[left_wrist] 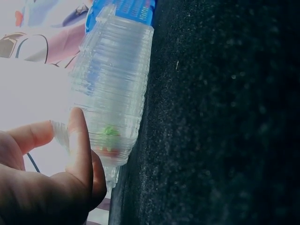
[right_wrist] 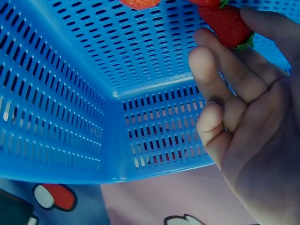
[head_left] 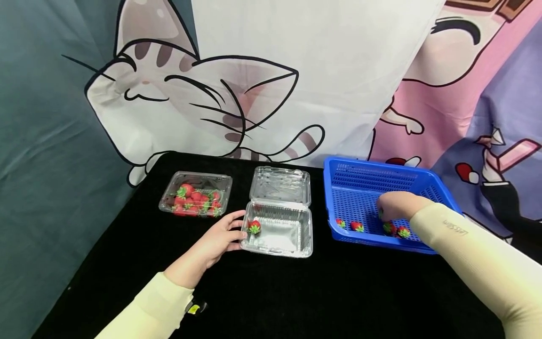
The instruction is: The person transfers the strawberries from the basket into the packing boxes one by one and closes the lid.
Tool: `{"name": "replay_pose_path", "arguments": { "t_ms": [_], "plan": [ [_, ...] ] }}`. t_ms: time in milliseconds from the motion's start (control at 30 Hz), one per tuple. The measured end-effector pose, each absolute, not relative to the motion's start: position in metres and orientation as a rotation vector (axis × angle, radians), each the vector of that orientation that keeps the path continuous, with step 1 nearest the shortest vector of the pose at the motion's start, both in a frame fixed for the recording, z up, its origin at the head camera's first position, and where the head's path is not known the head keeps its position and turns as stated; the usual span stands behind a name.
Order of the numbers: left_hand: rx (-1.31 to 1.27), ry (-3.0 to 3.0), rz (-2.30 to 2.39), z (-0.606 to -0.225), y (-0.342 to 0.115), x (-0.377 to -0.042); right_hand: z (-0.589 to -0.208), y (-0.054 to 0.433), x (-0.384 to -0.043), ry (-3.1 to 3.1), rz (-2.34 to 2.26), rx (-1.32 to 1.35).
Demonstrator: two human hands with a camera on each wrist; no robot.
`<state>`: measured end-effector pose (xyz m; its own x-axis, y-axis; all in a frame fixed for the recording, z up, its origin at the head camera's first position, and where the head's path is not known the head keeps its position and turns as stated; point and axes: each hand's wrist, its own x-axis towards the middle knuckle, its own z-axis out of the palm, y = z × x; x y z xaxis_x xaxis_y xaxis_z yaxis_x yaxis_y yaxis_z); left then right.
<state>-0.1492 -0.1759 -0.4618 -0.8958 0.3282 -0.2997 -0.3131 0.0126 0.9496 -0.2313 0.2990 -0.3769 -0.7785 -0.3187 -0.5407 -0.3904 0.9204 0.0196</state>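
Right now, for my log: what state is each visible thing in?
Left clear plastic box: lid shut, red strawberries inside.
Middle clear plastic box: lid open, one strawberry inside.
Blue slotted plastic basket: uncovered, strawberries inside.
Left hand: touching middle box.
Right hand: inside basket, holding a strawberry.

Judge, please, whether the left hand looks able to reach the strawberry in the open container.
Probably yes: the left hand is at the open container, the strawberry lies just inside on that side, and the lid is folded back.
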Motion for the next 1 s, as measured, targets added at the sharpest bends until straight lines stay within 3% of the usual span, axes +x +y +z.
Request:
{"name": "replay_pose_path", "arguments": {
  "t_ms": [533, 733, 1000],
  "plan": [
    [0.026, 1.850, 1.961, -0.460, -0.175, -0.147, -0.321, 0.274, -0.223, 2.743, -0.143, -0.486],
    [0.033, 1.849, 1.961, -0.459, -0.176, -0.146, -0.300, 0.241, -0.208, 2.807, -0.395, -0.442],
    [0.039, 1.845, 1.961, -0.456, -0.176, -0.143, -0.302, 0.167, -0.177, 2.869, -0.575, -0.470]
  ]
}}
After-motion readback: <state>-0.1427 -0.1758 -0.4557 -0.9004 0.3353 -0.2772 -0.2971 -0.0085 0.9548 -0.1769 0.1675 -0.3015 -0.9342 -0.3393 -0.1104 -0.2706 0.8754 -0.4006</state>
